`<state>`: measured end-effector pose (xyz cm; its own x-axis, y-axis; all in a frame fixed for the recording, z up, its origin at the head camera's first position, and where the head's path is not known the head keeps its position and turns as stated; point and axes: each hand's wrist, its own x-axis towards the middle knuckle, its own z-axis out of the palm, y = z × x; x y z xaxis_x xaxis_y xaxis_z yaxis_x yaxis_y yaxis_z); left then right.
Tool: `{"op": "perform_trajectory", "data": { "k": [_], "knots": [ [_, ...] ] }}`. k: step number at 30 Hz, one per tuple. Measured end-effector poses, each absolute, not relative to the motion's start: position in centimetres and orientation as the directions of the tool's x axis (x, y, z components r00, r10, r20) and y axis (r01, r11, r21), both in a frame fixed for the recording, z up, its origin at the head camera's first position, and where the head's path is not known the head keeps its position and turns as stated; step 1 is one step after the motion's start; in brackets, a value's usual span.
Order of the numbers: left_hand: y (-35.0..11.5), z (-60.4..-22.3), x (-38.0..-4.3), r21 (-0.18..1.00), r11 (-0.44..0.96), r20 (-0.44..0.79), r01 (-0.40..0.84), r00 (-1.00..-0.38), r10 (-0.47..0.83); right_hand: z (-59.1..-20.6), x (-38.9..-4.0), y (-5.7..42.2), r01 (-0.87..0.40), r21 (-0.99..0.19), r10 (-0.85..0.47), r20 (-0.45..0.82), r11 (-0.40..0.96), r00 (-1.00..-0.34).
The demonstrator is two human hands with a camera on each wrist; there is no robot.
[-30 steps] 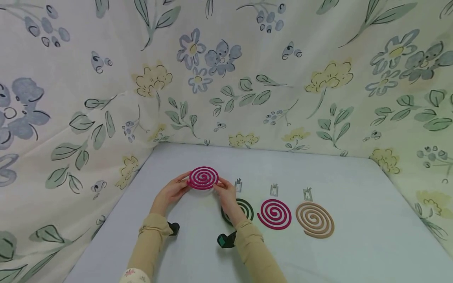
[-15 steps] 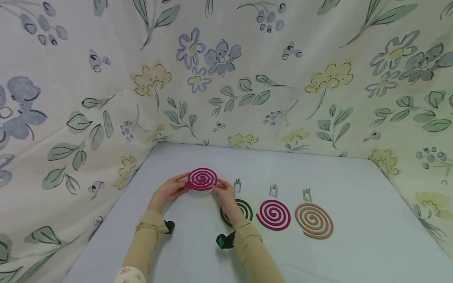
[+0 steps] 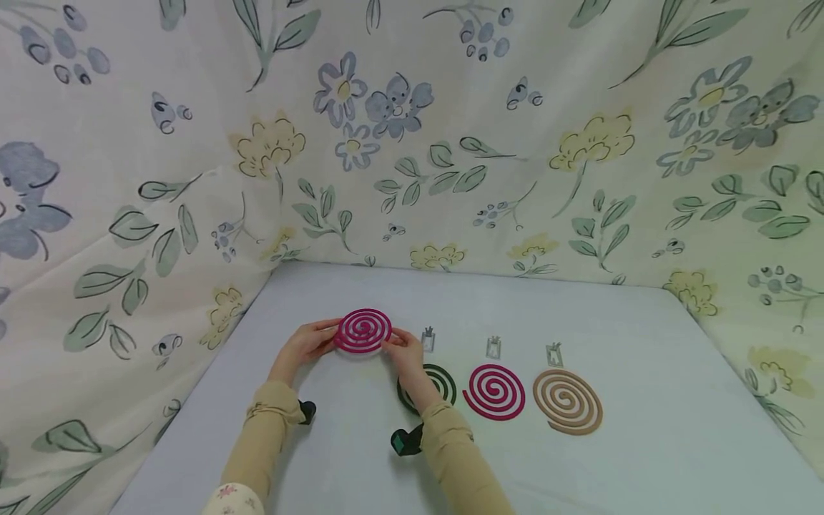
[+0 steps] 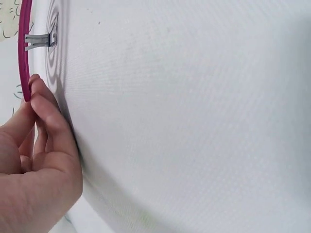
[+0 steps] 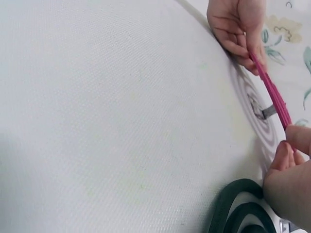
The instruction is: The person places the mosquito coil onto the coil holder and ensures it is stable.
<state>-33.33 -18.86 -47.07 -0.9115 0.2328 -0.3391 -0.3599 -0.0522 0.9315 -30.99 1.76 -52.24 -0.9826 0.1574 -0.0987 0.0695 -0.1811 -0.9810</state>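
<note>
A magenta mosquito coil (image 3: 362, 350) is held flat just above the table by both hands. My left hand (image 3: 302, 349) pinches its left edge between thumb and fingers, as the left wrist view shows close up. The right hand (image 3: 407, 357) pinches the opposite edge. Beneath the coil, a small metal coil stand (image 4: 38, 41) rises from the table; its upright prongs reach the coil's underside. Whether the coil is fixed on the prongs cannot be told. Behind my right forearm lies a dark green coil (image 3: 444, 373), partly covered.
To the right on the white table (image 3: 656, 429) lie another magenta coil (image 3: 494, 390) and a tan coil (image 3: 566, 400). Behind the row stand more metal stands, a left one (image 3: 428, 340), a middle one (image 3: 493, 348) and a right one (image 3: 554, 355). Floral cloth (image 3: 450, 214) hangs around.
The held coil has come down very slightly, with both hands still on its edges. The head view has shifted a little, so everything appears somewhat further left.
</note>
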Motion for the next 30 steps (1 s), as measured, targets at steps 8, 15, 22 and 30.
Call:
{"op": "perform_trajectory", "data": {
  "k": [8,15,22,30],
  "knots": [
    [-18.7,-46.9,-33.3,0.929,-0.031,-0.358,-0.368,-0.917,0.176,-47.9,-28.9,1.7,0.166,-0.976,0.126,-0.184,-0.138,-0.975],
    [-19.4,-47.1,-33.2,0.935,-0.021,-0.343,-0.355,-0.915,0.211,-48.5,-29.3,1.6,0.166,-0.977,0.090,-0.179,-0.136,-0.980],
    [-19.4,-47.5,-33.1,0.941,-0.019,-0.327,-0.339,-0.919,0.222,-49.4,-29.5,1.8,0.137,-0.985,0.078,-0.145,-0.102,-0.986],
    [-18.7,-47.8,-33.1,0.946,0.013,-0.321,-0.324,-0.930,0.181,-48.3,-28.9,2.2,0.192,-0.979,0.089,-0.198,-0.067,-0.976]
  ]
}}
